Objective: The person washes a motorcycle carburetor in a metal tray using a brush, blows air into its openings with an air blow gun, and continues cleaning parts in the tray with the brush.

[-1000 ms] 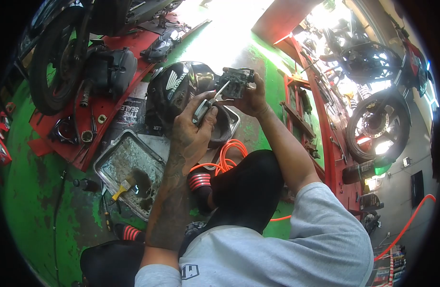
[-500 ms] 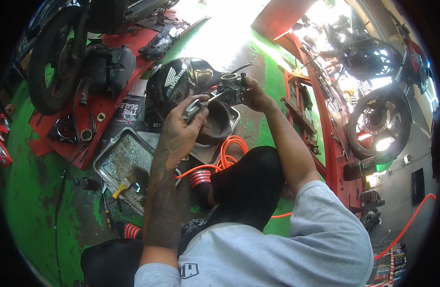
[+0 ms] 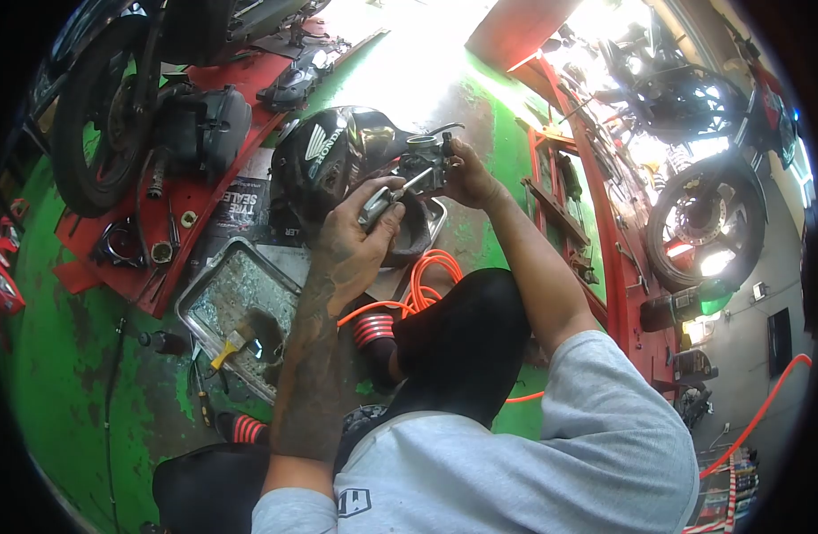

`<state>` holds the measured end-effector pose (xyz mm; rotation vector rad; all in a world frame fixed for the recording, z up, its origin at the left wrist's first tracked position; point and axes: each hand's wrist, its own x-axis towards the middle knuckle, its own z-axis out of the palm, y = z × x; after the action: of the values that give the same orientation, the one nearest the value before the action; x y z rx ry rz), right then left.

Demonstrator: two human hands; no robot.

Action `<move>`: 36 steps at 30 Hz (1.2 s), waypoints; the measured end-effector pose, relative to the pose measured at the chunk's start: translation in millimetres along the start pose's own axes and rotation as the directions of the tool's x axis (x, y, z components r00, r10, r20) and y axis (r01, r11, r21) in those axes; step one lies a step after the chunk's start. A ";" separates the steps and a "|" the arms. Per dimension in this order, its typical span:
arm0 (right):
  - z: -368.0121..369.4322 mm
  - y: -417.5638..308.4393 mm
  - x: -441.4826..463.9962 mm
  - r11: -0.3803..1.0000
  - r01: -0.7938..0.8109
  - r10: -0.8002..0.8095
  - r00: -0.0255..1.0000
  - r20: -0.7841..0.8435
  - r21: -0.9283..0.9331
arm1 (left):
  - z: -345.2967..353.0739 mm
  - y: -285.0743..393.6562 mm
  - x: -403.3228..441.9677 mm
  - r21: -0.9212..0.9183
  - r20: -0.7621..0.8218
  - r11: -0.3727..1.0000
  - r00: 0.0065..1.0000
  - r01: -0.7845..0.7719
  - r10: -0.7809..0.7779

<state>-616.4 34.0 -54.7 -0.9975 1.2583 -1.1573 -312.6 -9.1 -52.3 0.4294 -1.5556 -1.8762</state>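
My left hand point(image 3: 362, 227) is closed round a silver air blow gun point(image 3: 374, 210). Its thin nozzle points up and right, with the tip close against a carburetor point(image 3: 418, 160); whether they touch is hard to tell. Fingers of my right hand point(image 3: 471, 176) grip the carburetor from its right side, holding it up with its round metal bore uppermost. Below the two hands sits a dark, bowl-like container point(image 3: 416, 233) in a metal tray point(image 3: 438, 216), partly hidden by my left hand. A black Honda fuel tank point(image 3: 324, 160) rests just behind.
An orange hose point(image 3: 435, 278) lies coiled by my knee. To the left, a wet metal tray point(image 3: 215, 283) holds a yellow-handled brush point(image 3: 231, 349). Red lift platforms point(image 3: 195, 245) carry motorcycle parts on both sides, with a motorcycle wheel point(image 3: 704, 218) at right.
The blow gun and my left hand have shifted slightly right. The carburetor has moved a little left and turned in my right hand, bringing it and the nozzle closer together.
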 end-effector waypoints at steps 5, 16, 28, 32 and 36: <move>-2.8 0.7 1.2 1.000 -0.011 0.011 1.000 0.027 0.010 | 2.9 3.3 -0.9 0.088 -0.052 0.996 0.999 -0.003 0.008; -0.9 -3.4 0.0 0.999 -0.026 0.027 0.998 0.057 -0.020 | 0.1 2.4 -1.1 0.040 -0.019 0.999 0.999 -0.026 0.027; -0.3 -6.1 1.1 0.997 -0.054 0.057 0.997 0.051 -0.063 | 1.1 0.4 -1.1 0.020 -0.018 1.000 1.000 -0.024 0.025; 0.0 -2.7 -0.6 0.999 -0.038 0.036 0.998 0.054 0.020 | 0.6 -2.1 0.0 0.015 -0.009 0.999 0.999 -0.041 0.041; -3.6 -5.5 -4.3 0.990 0.009 -0.014 0.999 0.033 0.143 | -6.1 -2.6 2.4 0.046 -0.108 0.998 0.993 -0.050 0.054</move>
<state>-620.3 37.5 -48.9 -0.9151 1.1274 -1.2174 -311.3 -15.0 -55.9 0.4978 -1.5230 -1.7528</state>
